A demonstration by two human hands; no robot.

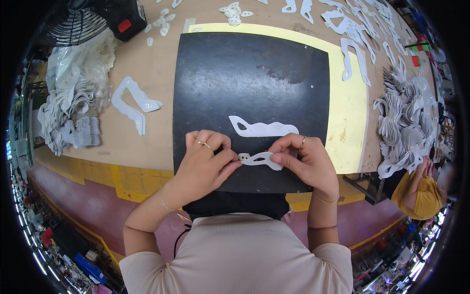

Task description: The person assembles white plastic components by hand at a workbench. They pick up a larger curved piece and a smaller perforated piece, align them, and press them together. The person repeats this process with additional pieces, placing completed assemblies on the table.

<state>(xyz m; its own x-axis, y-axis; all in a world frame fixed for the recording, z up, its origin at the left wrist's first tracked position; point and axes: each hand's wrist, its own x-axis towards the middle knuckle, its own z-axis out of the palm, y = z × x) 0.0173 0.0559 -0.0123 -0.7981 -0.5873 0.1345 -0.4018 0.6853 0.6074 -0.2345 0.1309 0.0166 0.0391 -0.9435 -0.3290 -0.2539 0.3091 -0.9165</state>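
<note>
The left hand [205,159] has its grip pinched, thumb against finger, on the left end of a wavy white flat cut-out with slotted openings [259,159]; the right hand [311,159] has its grip closed on the other end. This cut-out is held over the near part of a black rectangular mat [235,73]. Just beyond it on the mat lies a longer wavy white strip [264,129].

The mat overlaps a pale yellow sheet [348,127] on the brown worktop [147,63]. To the left, a crumpled clear plastic bag [100,56] sits against stacked greyish-white cut-outs [73,110]; how many are inside it cannot be told. To the right are heaped bundles of white cut-outs [404,120]. Small white holed ovals [235,13] lie loose beyond the mat.
</note>
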